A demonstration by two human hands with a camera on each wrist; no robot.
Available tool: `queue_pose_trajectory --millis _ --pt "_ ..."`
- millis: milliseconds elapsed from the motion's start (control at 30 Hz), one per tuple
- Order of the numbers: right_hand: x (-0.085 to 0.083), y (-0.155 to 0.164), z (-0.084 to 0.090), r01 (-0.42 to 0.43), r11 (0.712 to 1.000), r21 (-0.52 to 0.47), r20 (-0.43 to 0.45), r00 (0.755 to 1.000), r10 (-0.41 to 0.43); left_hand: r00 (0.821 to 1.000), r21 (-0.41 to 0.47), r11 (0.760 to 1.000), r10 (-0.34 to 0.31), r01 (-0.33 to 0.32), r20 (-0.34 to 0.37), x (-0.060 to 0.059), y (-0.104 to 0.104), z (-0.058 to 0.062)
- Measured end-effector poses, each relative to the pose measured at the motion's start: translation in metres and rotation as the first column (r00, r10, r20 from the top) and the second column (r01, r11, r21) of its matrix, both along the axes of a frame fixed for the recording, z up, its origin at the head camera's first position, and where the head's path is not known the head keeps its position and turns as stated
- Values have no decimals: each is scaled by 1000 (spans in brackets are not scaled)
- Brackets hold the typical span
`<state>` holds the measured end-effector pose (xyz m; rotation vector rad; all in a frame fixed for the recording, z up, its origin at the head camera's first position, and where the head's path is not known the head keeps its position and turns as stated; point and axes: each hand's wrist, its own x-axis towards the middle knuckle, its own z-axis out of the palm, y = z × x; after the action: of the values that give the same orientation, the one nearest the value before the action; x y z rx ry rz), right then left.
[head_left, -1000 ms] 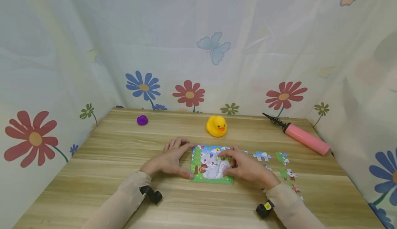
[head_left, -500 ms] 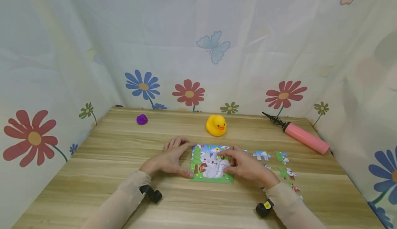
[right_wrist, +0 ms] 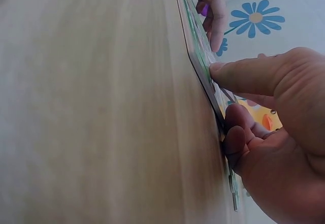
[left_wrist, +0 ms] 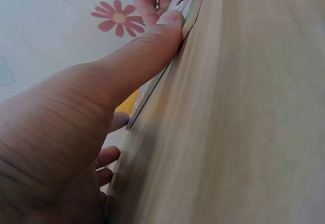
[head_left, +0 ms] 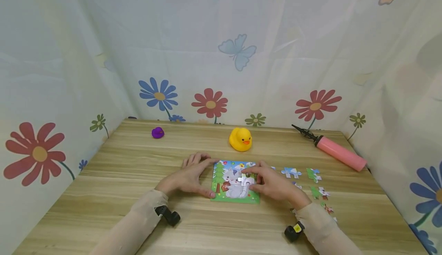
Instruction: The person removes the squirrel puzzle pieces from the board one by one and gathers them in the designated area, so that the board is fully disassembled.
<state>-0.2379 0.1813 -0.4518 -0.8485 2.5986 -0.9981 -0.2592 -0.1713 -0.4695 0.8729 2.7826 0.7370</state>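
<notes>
The puzzle board (head_left: 235,184) lies flat on the counter (head_left: 121,193), near its front-middle. It looks thin, light and stiff, prob. easy to slide; best held by the edges. Left hand (head_left: 188,178) steadies its left edge, fingers relaxed. Right hand (head_left: 272,186) pinches one puzzle piece (head_left: 246,179) over the board. Loose pieces (head_left: 312,176) at right: approx. six; one duck (head_left: 240,139), one pump (head_left: 336,153).

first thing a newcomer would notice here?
Both hands at a colourful jigsaw board on the wooden table: the left hand steadies its left edge, the right hand pinches a piece over it. Behind sits a yellow rubber duck; loose pieces lie right.
</notes>
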Motion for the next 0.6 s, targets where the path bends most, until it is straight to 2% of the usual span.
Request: queue_pose_trajectory --millis 133,333,600 --pt "-1 0 0 9 1000 7 -5 1000 -9 1000 -11 1000 2 -2 1 0 0 1" --pt "-3 3 -1 -5 1000 -6 -67 998 5 1000 -15 1000 2 -2 5 -1 0 1" --pt "-4 8 5 6 1000 -30 -78 997 -8 1000 -12 1000 0 0 8 -1 0 2"
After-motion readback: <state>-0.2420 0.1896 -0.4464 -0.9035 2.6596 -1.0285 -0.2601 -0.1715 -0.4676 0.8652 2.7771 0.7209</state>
